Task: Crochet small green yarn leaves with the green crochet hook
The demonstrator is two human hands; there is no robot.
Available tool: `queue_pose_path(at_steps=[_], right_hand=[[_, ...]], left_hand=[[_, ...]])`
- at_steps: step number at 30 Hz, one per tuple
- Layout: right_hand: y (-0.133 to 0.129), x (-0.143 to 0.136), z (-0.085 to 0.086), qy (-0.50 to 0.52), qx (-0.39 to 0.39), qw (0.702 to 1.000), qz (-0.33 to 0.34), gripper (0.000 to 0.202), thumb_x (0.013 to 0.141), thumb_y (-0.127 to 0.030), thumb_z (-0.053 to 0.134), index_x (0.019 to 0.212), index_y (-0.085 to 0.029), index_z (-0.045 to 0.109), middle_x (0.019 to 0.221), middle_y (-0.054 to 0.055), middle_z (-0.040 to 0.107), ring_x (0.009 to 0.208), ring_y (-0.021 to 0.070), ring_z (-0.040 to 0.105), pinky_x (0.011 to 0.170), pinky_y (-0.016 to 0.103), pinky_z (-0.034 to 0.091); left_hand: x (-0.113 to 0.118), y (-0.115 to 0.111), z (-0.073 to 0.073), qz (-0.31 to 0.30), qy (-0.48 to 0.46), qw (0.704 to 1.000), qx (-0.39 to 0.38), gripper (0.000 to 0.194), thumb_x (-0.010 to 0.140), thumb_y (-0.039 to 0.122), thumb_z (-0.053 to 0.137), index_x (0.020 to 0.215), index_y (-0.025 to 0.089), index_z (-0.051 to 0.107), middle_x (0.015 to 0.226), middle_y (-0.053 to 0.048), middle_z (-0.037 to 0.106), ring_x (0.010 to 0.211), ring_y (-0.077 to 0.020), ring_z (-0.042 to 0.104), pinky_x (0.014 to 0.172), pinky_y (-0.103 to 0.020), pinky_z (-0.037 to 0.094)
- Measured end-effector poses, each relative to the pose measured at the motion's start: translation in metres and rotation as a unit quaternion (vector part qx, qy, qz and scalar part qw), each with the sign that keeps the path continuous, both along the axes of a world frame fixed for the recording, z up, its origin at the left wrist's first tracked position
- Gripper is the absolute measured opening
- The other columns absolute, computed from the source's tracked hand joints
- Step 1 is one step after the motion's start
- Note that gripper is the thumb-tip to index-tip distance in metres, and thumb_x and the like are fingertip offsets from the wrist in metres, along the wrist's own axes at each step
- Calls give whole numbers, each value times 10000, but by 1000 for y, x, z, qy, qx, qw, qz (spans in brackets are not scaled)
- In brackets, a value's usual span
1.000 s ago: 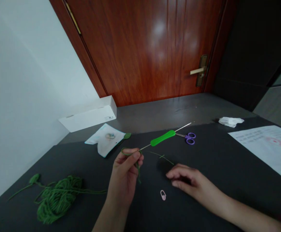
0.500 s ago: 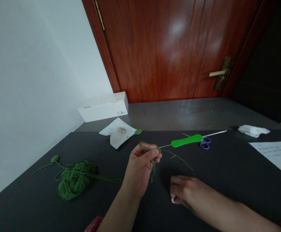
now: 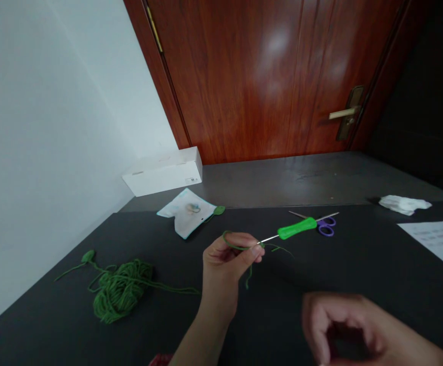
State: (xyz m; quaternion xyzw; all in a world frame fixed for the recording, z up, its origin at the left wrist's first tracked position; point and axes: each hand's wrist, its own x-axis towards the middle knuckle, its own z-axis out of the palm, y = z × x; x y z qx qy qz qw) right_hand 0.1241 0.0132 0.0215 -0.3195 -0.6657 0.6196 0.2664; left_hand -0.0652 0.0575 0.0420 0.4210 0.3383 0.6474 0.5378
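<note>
My left hand [image 3: 231, 264] pinches a crochet hook with a bright green handle [image 3: 296, 229] between thumb and fingers. Its metal shaft slants up to the right, away from the hand. Green yarn [image 3: 232, 247] loops around the index finger and passes by the pinch, and a short tail [image 3: 249, 277] hangs below. Lower right, my right hand [image 3: 353, 317] is raised apart from the hook, blurred, with fingers and thumb curled into a ring. Its fingertips meet at the bottom edge of the view; anything between them cannot be made out.
A green yarn bundle [image 3: 122, 290] with a small leaf-like piece [image 3: 88, 255] lies left. Behind are a white packet [image 3: 191, 216], another green leaf piece [image 3: 219, 210] and a white box [image 3: 164, 175]. Purple-handled scissors [image 3: 326, 231], crumpled tissue [image 3: 404, 204] and a printed sheet [image 3: 438, 239] lie right.
My right hand has moved right and closer to the camera. My left hand has shifted slightly right with the crochet hook, whose visible angle is now steeper and looks shorter.
</note>
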Motion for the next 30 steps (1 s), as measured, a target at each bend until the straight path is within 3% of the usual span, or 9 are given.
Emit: queue_pose_path(at_steps=[3,6,11,15,17,19,23,30], right_hand=[[-4,7,3,145,-73,979,-126,183,766,-308,730,939,-266,688,754,7,617,602,110,525,508,202,432],[-5,6,2,193,-90,949,-233,177,782,-330,727,953,-285,715,705,-8,599,566,90,503,476,171,439],[-5,-2,-4,240,-87,933,-255,75,799,-302,719,856,-254,726,634,-12,637,549,88,569,479,158,487],[-8,-4,-7,240,-74,926,-282,60,800,-278,719,859,-267,722,665,1,710,592,121,657,548,198,557],[-10,-3,-6,204,-31,929,-306,43,801,-254,714,839,-274,720,667,-2,712,578,128,662,545,205,565],[-12,-2,-5,150,71,927,-337,55,796,-218,710,795,-273,713,699,1,705,618,145,668,561,213,570],[-16,0,-3,47,268,894,-357,170,803,-120,659,862,-278,681,958,12,713,898,174,684,739,213,574],[-18,4,-9,13,326,890,-318,237,838,-88,598,969,-284,619,1062,-20,703,991,132,672,823,156,549]], left_hand=[[10,-8,-1,-5,23,1000,2,140,647,37,735,625,171,702,663,1,671,585,-116,596,583,-242,465],[20,-18,-4,-15,59,998,4,132,659,59,734,616,180,706,683,-9,669,593,-130,600,586,-259,471],[33,-30,-13,-5,150,989,16,153,691,68,708,615,201,712,723,-21,682,646,-147,616,601,-259,471],[39,-35,-19,29,157,987,21,179,675,53,710,620,223,714,716,-5,682,638,-143,615,605,-252,476],[40,-37,-20,36,154,987,24,192,661,44,719,624,232,716,709,3,682,628,-140,613,611,-250,483],[40,-38,-22,39,149,988,28,194,659,42,721,627,233,719,704,5,682,619,-133,609,609,-243,486],[40,-39,-24,36,127,990,38,193,666,34,709,647,225,717,717,11,682,643,-118,613,608,-211,480],[43,-38,-27,47,97,994,11,162,683,49,713,657,209,695,742,20,673,664,-93,613,618,-169,472]])
